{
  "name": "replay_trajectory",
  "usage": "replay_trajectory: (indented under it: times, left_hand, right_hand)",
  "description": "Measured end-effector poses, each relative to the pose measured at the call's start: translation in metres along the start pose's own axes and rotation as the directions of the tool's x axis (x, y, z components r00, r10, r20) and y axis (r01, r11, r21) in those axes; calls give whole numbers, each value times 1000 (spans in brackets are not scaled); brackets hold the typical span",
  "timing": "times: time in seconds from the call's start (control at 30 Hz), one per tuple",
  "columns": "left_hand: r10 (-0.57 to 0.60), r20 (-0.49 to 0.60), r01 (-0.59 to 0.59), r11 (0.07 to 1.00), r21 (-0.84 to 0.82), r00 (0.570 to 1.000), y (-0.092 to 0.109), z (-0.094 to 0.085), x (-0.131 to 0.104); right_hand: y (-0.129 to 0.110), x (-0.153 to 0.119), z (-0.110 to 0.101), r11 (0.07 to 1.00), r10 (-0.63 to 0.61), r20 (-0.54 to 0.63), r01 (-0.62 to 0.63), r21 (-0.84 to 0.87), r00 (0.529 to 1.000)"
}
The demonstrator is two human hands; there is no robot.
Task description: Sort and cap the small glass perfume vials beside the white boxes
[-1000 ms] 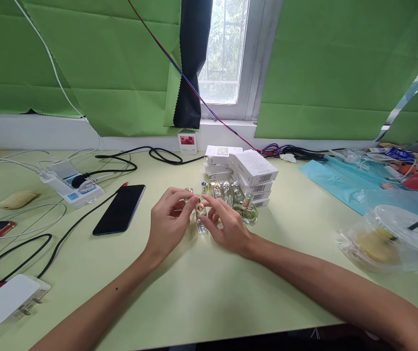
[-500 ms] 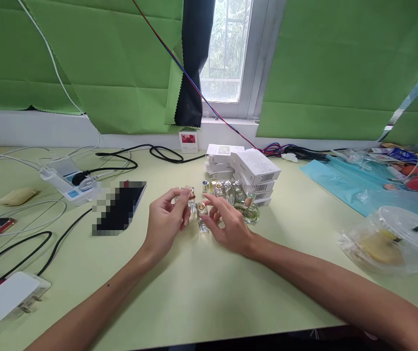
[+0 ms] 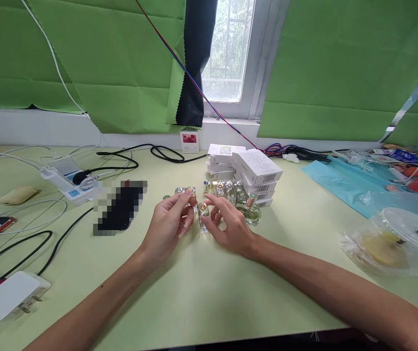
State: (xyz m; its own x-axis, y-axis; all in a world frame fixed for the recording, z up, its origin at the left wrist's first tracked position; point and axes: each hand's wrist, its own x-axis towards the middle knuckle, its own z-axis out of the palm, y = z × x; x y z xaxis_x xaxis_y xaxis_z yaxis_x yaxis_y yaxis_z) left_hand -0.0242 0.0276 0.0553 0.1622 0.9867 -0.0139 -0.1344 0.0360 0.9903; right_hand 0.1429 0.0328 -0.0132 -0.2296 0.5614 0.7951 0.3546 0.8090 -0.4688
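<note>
My left hand [image 3: 170, 217] pinches a small copper-coloured bottle cap [image 3: 192, 199] between thumb and fingers. Close by on the right, my right hand [image 3: 228, 222] grips a small clear glass perfume bottle [image 3: 203, 218] that stands upright on the table, its gold-coloured neck uncovered. Behind my hands stand several more little perfume bottles [image 3: 229, 191]. A round green-tinted bottle [image 3: 248, 213] with a copper-coloured cap is just right of my right hand. Other glass bottles, partly hidden, are behind my left fingers.
White boxes [image 3: 258, 167] are stacked behind the bottles. A phone [image 3: 117, 209], a power strip [image 3: 73, 187] and a white charger [image 3: 13, 295] with cables lie to the left. On the right are a bagged plastic cup [image 3: 388, 243] and a blue sheet [image 3: 344, 183].
My left hand has shifted slightly right and turned, so the cap in its fingers shows more. My right hand keeps its hold on the bottle.
</note>
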Motion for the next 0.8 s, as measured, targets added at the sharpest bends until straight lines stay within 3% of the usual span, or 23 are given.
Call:
replay_trajectory:
  times: [0.5,0.8]
  left_hand:
    - [-95,-62,88,991,-100,994,6,2,-3]
    - [-53,-76,49,997,-60,996,1,0,-2]
  right_hand:
    - [2,-3,2,1000,15,32,-14,-17,999]
    - [2,-4,1,1000,15,32,-14,-18,999]
